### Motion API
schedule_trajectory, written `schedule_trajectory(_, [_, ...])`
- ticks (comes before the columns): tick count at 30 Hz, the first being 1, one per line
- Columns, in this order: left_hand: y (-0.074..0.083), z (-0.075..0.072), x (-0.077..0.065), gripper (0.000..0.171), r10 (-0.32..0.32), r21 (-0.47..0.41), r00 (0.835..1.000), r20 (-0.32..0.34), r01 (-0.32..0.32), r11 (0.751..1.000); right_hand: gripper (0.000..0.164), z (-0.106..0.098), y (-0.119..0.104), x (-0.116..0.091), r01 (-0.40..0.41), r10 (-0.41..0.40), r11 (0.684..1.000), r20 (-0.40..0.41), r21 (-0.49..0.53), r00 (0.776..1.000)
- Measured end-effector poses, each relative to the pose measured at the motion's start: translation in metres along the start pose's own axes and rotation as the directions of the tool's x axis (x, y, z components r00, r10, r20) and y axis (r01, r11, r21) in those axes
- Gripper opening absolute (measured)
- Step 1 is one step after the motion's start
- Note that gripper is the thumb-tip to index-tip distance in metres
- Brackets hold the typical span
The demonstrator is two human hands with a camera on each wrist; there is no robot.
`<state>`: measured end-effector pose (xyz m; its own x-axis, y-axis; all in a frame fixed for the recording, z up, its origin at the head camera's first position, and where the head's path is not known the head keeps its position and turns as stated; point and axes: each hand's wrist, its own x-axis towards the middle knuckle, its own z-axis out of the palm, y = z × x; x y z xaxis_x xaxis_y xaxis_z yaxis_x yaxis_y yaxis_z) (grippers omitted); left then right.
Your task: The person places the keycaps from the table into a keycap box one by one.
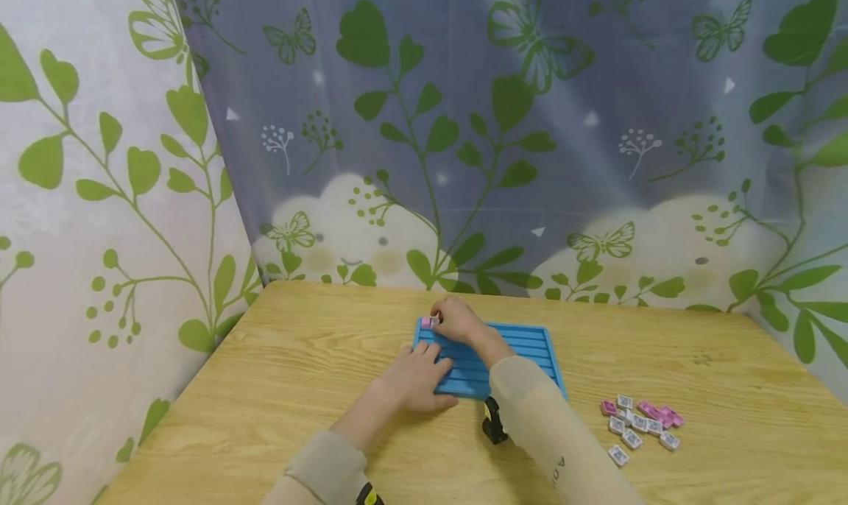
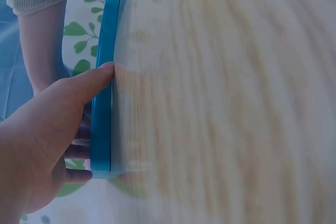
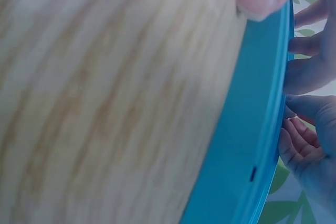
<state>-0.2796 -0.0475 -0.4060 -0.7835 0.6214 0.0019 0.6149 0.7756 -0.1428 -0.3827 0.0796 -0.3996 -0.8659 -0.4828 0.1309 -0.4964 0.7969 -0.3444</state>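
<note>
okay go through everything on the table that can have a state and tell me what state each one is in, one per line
Blue slotted tray: flat on the wooden table, held in place.
Pink tile: pinched at the tray's far left corner.
Loose tiles: piled on the table right of the tray, untouched, some pink side up, some white.
Left hand: fingers flat on the tray's near left edge.
Right hand: pinching the pink tile.

Soft, even daylight in the head view; both wrist views are blurred and washed out.
</note>
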Motion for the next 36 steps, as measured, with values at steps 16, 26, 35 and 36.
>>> schedule_trajectory(16, [-0.002, 0.004, 0.0, 0.06, 0.0, -0.053, 1.0, -0.016, -0.001, 0.999, 0.031, -0.044, 0.019, -0.034, -0.004, 0.003, 0.999, 0.033, 0.038, 0.999])
schedule_trajectory(26, [0.0, 0.002, -0.003, 0.06, 0.001, -0.078, 1.0, -0.02, -0.003, 0.997, 0.022, -0.08, 0.048, -0.085, 0.075, -0.073, 0.994, -0.023, 0.085, 0.997])
schedule_trajectory(35, [0.003, 0.002, 0.002, 0.057, 0.014, -0.069, 0.999, -0.033, -0.017, 0.998, 0.021, -0.11, 0.075, -0.137, 0.051, -0.048, 0.991, -0.028, 0.123, 0.998])
schedule_trajectory(36, [0.003, 0.001, 0.002, 0.058, 0.014, -0.069, 0.999, -0.03, -0.016, 0.997, 0.021, -0.113, 0.079, -0.143, 0.048, -0.046, 0.992, -0.023, 0.112, 0.999])
